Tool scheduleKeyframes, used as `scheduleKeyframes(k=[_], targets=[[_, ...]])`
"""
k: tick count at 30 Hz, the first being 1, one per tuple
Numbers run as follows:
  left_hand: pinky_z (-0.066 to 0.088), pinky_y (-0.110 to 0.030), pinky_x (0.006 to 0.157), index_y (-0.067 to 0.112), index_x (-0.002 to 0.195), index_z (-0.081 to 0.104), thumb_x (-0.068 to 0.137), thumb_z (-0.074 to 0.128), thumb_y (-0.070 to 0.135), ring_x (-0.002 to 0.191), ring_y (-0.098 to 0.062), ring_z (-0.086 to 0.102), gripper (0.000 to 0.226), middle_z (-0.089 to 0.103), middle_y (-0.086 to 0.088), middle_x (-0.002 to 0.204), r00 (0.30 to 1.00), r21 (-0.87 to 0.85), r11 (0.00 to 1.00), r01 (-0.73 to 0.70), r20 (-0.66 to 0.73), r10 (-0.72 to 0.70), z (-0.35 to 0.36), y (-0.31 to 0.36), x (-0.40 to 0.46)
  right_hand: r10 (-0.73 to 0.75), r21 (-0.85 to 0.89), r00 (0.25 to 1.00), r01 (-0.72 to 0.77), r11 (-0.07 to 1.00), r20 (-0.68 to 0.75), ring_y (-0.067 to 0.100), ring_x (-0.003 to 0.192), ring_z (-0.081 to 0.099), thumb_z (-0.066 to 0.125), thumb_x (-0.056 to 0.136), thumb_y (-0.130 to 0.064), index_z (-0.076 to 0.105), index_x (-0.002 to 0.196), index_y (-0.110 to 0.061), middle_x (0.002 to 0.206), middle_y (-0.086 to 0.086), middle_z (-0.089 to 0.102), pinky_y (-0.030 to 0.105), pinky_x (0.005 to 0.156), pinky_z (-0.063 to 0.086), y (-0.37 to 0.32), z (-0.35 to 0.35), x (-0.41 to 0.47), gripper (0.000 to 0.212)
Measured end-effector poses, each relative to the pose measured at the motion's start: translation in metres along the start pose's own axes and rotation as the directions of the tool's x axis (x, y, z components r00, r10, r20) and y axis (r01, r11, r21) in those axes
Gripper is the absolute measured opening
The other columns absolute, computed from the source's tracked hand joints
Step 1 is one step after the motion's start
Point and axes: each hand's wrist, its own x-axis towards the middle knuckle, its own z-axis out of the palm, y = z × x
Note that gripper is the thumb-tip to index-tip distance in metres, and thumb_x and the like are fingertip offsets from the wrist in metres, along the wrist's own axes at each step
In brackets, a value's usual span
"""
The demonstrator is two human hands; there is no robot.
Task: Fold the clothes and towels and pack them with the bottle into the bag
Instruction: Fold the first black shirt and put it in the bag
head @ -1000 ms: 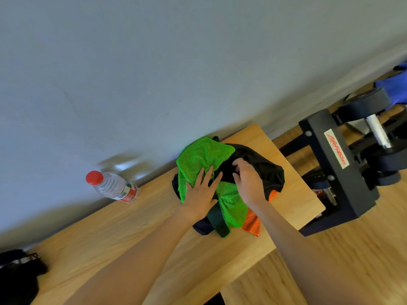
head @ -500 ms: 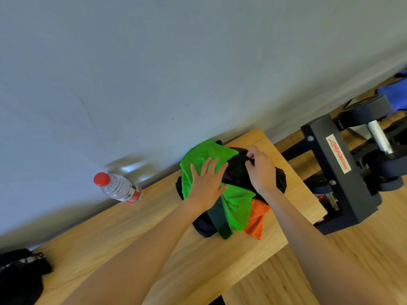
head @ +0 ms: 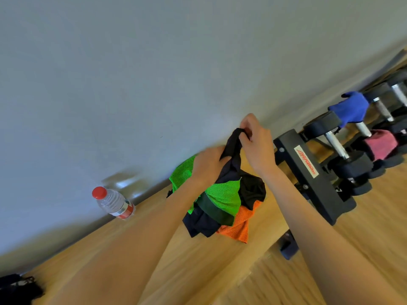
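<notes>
Sorting step: both hands, left (head: pixel 208 162) and right (head: pixel 256 142), gripped a dark garment (head: pixel 231 150), lifted from pile (head: pixel 220 199) on tabletop (head: pixel 154 249). Next, probably: free, spread, fold.

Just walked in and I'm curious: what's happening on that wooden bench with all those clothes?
A person is sorting a pile of clothes on a wooden bench. The right hand pinches the top of a dark garment and lifts it out of the heap, while the left hand grips it lower down. A green mesh top and an orange mesh piece lie unfolded underneath. The water bottle stands by the wall, unpacked, and a dark bag sits at the bench's far left.
</notes>
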Motion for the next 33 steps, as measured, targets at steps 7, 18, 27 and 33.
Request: scheduleKeyframes(k=[7,18,27,33], targets=[[0.047,-0.039,0.072,0.016,0.097,0.064,0.084,0.060,0.025,0.085,-0.032,0.060,0.016,0.069,-0.007,0.088,0.973,-0.121,0.993,-0.011,-0.229,-0.017,-0.062,0.013,-0.011,0.026,0.048,0.979,-0.036,0.998,0.203,0.026,0.096,0.057,0.052,0.082,0.003,0.048,0.120,-0.017,0.110,0.007,0.060,0.038,0.074,0.047,-0.014,0.005,-0.014,0.043],[0.039,-0.028,0.060,0.023,0.080,0.049,0.078,0.051,0.021,0.062,-0.011,0.046,0.004,0.051,0.013,0.065,0.902,-0.168,0.975,-0.145,-0.428,0.060,-0.185,-0.013,-0.077,-0.156,0.356,0.916,0.015,0.934,0.371,0.022,0.101,0.054,0.069,0.080,-0.018,0.057,0.103,-0.012,0.107,0.011,0.058,0.031,0.086,0.046,-0.114,0.036,-0.019,0.027],[0.037,-0.017,0.061,0.031,0.083,0.044,0.091,0.052,0.010,0.065,0.000,0.048,0.023,0.050,0.018,0.071,0.866,-0.143,0.985,-0.094,-0.501,0.010,-0.248,-0.072,-0.187,-0.360,0.438,0.826,0.156,0.885,0.433,0.020,0.070,0.053,0.064,0.081,-0.004,0.042,0.084,-0.013,0.073,0.003,0.055,0.030,0.062,0.037,-0.212,0.071,-0.049,0.024],[0.044,-0.030,0.069,0.017,0.094,0.053,0.092,0.053,0.012,0.074,-0.016,0.055,0.005,0.060,-0.001,0.082,0.880,-0.141,0.988,0.064,-0.459,-0.123,-0.251,-0.125,-0.265,-0.404,0.431,0.713,0.157,0.888,0.573,0.007,0.069,0.058,0.070,0.079,-0.007,0.055,0.090,-0.018,0.074,-0.003,0.061,0.019,0.062,0.041,-0.244,0.102,-0.087,0.022]])
